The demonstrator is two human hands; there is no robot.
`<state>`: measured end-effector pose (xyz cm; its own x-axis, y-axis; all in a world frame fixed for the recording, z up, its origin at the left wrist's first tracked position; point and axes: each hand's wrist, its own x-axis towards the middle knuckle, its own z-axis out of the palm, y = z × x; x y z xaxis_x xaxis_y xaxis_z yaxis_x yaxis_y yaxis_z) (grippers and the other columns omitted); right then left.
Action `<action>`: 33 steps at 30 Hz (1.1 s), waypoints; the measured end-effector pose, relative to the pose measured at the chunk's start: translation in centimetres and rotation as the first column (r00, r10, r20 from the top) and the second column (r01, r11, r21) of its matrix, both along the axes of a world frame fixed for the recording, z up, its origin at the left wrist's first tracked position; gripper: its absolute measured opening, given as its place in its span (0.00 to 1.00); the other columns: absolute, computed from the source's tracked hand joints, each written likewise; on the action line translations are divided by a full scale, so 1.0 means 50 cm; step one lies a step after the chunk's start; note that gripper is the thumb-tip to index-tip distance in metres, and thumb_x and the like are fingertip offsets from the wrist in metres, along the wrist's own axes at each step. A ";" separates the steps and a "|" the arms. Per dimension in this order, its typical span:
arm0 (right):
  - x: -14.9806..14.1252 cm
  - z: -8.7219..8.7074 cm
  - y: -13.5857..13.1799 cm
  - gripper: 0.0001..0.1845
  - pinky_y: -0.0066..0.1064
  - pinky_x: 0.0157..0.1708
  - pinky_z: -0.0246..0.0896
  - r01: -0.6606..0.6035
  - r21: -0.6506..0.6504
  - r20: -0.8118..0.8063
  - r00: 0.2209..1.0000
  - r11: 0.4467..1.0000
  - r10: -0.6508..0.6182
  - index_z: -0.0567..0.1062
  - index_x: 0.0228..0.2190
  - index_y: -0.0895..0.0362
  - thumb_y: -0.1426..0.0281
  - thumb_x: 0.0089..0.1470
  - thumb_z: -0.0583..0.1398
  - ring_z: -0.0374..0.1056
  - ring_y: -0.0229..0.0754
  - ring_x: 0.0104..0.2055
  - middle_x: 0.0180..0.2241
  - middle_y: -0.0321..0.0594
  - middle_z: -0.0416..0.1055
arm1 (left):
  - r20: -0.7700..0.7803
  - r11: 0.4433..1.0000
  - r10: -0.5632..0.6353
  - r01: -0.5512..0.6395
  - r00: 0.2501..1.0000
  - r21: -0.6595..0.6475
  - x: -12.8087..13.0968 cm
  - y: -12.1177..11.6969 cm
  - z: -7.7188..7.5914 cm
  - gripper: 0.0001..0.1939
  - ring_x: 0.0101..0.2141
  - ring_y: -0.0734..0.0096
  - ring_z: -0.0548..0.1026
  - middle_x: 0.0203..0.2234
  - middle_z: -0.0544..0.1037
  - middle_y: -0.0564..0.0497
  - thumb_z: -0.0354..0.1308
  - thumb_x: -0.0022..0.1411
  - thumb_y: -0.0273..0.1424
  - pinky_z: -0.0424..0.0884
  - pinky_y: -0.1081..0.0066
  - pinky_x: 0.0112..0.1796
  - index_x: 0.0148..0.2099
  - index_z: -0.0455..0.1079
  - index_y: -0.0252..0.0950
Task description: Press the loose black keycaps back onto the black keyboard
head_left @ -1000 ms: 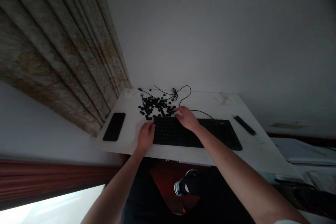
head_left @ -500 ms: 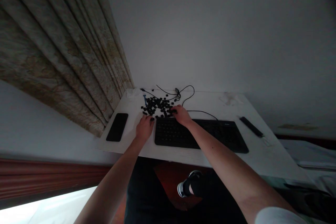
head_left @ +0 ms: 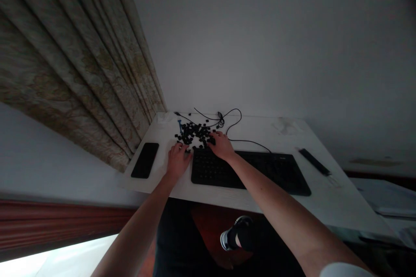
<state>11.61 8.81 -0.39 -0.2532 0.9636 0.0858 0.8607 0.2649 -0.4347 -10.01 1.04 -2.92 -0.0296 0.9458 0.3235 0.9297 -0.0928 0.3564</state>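
Observation:
A heap of loose black keycaps [head_left: 195, 131] lies on the white desk behind the left end of a black keyboard [head_left: 273, 169]. My left hand [head_left: 178, 160] rests left of the keyboard, at the near edge of the heap. Its thumb and fingertips are closed around a small black keycap [head_left: 187, 151]. Over the keyboard's back edge reaches my right hand [head_left: 222, 145]. Its fingers are apart and touch the right side of the heap, with dark keycaps between thumb and index finger. The low light hides the exact finger contact.
A black phone [head_left: 145, 160] lies at the desk's left side. Behind the heap are a blue tool [head_left: 180, 125] and a bundled black cable [head_left: 220, 119]. A dark strip-shaped object [head_left: 314, 162] lies right of the keyboard. Curtain [head_left: 130, 60] and wall border the desk.
My right hand has shifted slightly left, and its fingers have spread over the keycaps. My left hand stays almost in place. The whole view has shifted a little.

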 end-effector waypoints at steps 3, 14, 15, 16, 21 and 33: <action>-0.011 -0.002 0.018 0.28 0.47 0.57 0.56 -0.020 -0.025 0.020 1.000 0.999 0.021 0.69 0.58 0.54 0.61 0.57 0.62 0.58 0.57 0.61 0.63 0.52 0.60 | 0.048 0.999 0.038 -0.039 0.998 0.034 -0.012 0.016 -0.011 0.27 0.62 0.49 0.62 0.61 0.65 0.38 0.58 0.65 0.41 0.62 0.50 0.59 0.63 0.63 0.38; -0.029 -0.009 0.079 0.20 0.43 0.57 0.57 -0.086 0.010 -0.047 0.995 0.996 0.087 0.74 0.51 0.56 0.66 0.57 0.62 0.60 0.52 0.59 0.55 0.51 0.68 | 0.036 0.992 -0.109 0.111 0.993 -0.061 -0.016 0.047 -0.028 0.28 0.68 0.54 0.54 0.67 0.58 0.35 0.48 0.71 0.43 0.52 0.49 0.65 0.67 0.58 0.34; -0.030 -0.009 0.081 0.21 0.45 0.57 0.57 -0.017 -0.001 -0.020 1.000 1.000 0.017 0.73 0.52 0.57 0.65 0.58 0.62 0.59 0.55 0.60 0.56 0.53 0.67 | 0.028 0.993 -0.102 0.104 0.994 -0.057 -0.016 0.049 -0.028 0.28 0.68 0.53 0.53 0.68 0.57 0.35 0.48 0.71 0.43 0.53 0.49 0.65 0.67 0.57 0.34; -0.032 -0.008 0.082 0.22 0.47 0.56 0.57 0.045 -0.012 0.009 0.999 0.999 -0.045 0.73 0.53 0.57 0.64 0.58 0.62 0.59 0.57 0.60 0.57 0.54 0.66 | 0.017 0.993 -0.099 0.100 0.995 -0.060 -0.016 0.051 -0.028 0.28 0.68 0.53 0.53 0.68 0.56 0.35 0.48 0.71 0.43 0.53 0.48 0.65 0.67 0.57 0.34; -0.033 -0.013 0.081 0.18 0.43 0.55 0.58 -0.008 -0.023 0.005 1.000 1.000 0.008 0.75 0.50 0.58 0.66 0.59 0.61 0.62 0.54 0.57 0.54 0.54 0.68 | -0.017 0.985 -0.155 0.153 0.988 -0.081 -0.023 0.059 -0.027 0.26 0.66 0.54 0.58 0.66 0.61 0.38 0.48 0.71 0.42 0.54 0.48 0.64 0.65 0.61 0.36; -0.032 -0.016 0.092 0.16 0.39 0.56 0.59 -0.100 0.020 -0.105 0.989 0.995 0.102 0.77 0.48 0.57 0.70 0.58 0.60 0.66 0.48 0.55 0.51 0.47 0.72 | 0.071 0.988 -0.155 0.152 0.985 0.034 -0.030 0.073 -0.009 0.18 0.59 0.56 0.68 0.59 0.70 0.41 0.56 0.67 0.34 0.65 0.55 0.60 0.57 0.71 0.37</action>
<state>10.03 13.41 -1.17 -0.3380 0.9320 0.1307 0.7786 0.3550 -0.5174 -11.50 4.68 -3.38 0.0907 0.9314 0.3524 0.8753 -0.2433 0.4178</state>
